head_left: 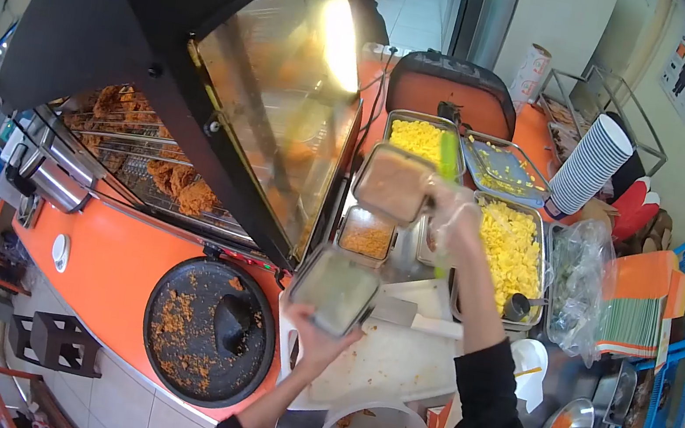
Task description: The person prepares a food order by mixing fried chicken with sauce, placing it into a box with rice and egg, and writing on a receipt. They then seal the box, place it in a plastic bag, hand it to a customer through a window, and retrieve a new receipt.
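Above a white cutting board (403,374) with a smooth face scattered with crumbs, the head view shows both hands busy with squarish metal tubs. The left hand (322,338) has its fingers wrapped round the lower edge of the pale tub (336,288), a round-cornered box with a cloudy, greenish-white face, tilted over the board's upper left corner. Higher up, the right hand (455,220) (filmed over with what looks like thin clear plastic) seems to pinch the brown tub (394,184) by its right side; blur softens the fingers, so the exact hold cannot be told. That tub, filled with something pinkish brown and smooth, hangs above a small tub of grainy orange crumbs (366,237). Just right of the right forearm, lumpy yellow food (508,241) heaps in a metal tray, with a crinkled clear bag (579,289) beside it. A broad flat blade (394,310) lies across the board's top. Below stands a white paper bucket (376,418) holding craggy fried bits, and to the left a round black pan (192,391) is strewn with coarse crumbs.
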{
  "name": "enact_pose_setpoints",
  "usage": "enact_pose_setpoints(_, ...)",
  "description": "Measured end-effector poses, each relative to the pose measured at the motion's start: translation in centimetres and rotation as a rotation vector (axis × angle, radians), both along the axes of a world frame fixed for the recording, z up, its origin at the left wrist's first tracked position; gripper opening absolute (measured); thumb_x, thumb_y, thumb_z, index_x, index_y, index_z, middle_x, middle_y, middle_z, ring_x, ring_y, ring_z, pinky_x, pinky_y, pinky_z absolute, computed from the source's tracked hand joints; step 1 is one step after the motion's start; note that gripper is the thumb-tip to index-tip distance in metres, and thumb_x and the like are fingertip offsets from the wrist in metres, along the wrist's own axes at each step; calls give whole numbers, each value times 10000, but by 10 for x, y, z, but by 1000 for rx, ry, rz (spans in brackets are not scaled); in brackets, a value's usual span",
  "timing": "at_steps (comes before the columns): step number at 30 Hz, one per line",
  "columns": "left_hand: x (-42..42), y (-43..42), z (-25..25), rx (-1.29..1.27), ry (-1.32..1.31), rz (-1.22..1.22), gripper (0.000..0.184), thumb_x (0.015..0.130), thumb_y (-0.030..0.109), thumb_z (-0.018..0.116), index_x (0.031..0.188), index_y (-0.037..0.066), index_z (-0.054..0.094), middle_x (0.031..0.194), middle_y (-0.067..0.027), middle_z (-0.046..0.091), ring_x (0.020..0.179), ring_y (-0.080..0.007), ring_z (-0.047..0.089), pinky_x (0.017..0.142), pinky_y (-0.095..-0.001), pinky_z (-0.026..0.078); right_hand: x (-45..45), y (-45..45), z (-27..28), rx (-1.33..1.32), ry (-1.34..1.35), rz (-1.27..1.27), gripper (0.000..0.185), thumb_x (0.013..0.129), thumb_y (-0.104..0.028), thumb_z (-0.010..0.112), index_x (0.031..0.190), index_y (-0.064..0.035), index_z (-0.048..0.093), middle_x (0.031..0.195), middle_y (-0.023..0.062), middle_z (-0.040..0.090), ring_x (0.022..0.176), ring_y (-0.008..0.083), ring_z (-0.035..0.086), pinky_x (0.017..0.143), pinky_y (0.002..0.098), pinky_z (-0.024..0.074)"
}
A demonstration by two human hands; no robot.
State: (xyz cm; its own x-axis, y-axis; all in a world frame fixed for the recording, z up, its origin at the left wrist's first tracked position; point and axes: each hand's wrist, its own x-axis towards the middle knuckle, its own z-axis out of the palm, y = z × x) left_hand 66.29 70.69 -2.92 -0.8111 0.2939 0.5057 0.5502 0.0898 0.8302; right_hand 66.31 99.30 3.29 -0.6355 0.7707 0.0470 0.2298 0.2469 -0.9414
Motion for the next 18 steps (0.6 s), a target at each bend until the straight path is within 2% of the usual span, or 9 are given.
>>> enact_pose_setpoints(2, -20, 48, 4, -30, -157, 44, 743, 495, 153, 804, 1001, 58, 267, 1103, -152, 273, 1095, -292, 315, 967, -386, 271, 28, -4, 53, 101, -32, -79, 321, 813, -298, 598, 913, -1, 665, 774, 82, 646, 718, 174, 598, 629, 309, 449)
enact_pose_setpoints(3, -29, 74, 8, -13, -314, 61, 757, 494, 182, 820, 1006, 39, 281, 1176, -184, 263, 1156, -315, 301, 980, -394, 275, 40, -11, 84, -66, 18, -148, 316, 819, -290, 585, 930, -5, 664, 823, 84, 658, 780, 179, 610, 654, 303, 448)
enact_pose_setpoints(6, -48, 131, -16, 54, -341, 107, 714, 538, 162, 820, 1003, 11, 300, 1237, -222, 237, 1169, -350, 289, 970, -401, 286, 68, -16, 112, -108, 187, -112, 342, 812, -313, 583, 947, -8, 658, 878, 66, 643, 825, 163, 580, 673, 295, 434)
enact_pose_setpoints(9, -49, 128, -39, -120, 109, 60, 748, 582, 135, 812, 1096, -30, 293, 1298, -257, 193, 1200, -382, 265, 969, -418, 287, 97, -28, 118, -251, 18, -165, 333, 790, -293, 608, 954, -7, 650, 926, 55, 624, 848, 141, 554, 676, 278, 427)
enact_pose_setpoints(10, -50, 119, -40, -191, 56, -54, 821, 646, 174, 784, 1238, -39, 258, 1335, -284, 141, 1245, -415, 216, 1004, -432, 264, 106, -35, 116, -288, -11, -129, 289, 771, -282, 610, 914, -31, 632, 862, 27, 587, 798, 128, 537, 645, 278, 420)
enact_pose_setpoints(13, -46, 80, 7, -394, 119, -12, 829, 722, 256, 723, 1340, -8, 239, 1369, -244, 154, 1284, -372, 216, 1031, -420, 245, 125, -58, 100, -382, -121, -3, 196, 736, -252, 612, 825, -78, 594, 716, -31, 508, 670, 102, 494, 573, 278, 402)
enact_pose_setpoints(15, -40, 35, 10, 208, -461, -346, 755, 796, 349, 643, 1362, 17, 270, 1360, -173, 265, 1277, -295, 285, 1044, -399, 239, 131, -68, 83, -386, -267, 128, 180, 738, -240, 611, 807, -74, 595, 681, -34, 499, 614, 99, 477, 555, 275, 396)
enact_pose_setpoints(16, -40, -1, 14, 205, -790, -576, 590, 851, 263, 565, 1349, 50, 329, 1253, -57, 434, 1141, -167, 416, 975, -350, 308, 133, -72, 68, -235, -227, 268, 333, 751, -312, 642, 890, -10, 634, 725, 50, 604, 650, 127, 538, 608, 297, 432)
enact_pose_setpoints(18, -15, -36, 46, 87, -1017, -703, 507, 876, 293, 594, 1261, 13, 419, 1073, -80, 548, 952, -146, 544, 833, -289, 443, 119, -94, 50, -206, -500, 339, 374, 741, -353, 645, 877, -5, 635, 695, 70, 601, 618, 141, 538, 588, 309, 436)
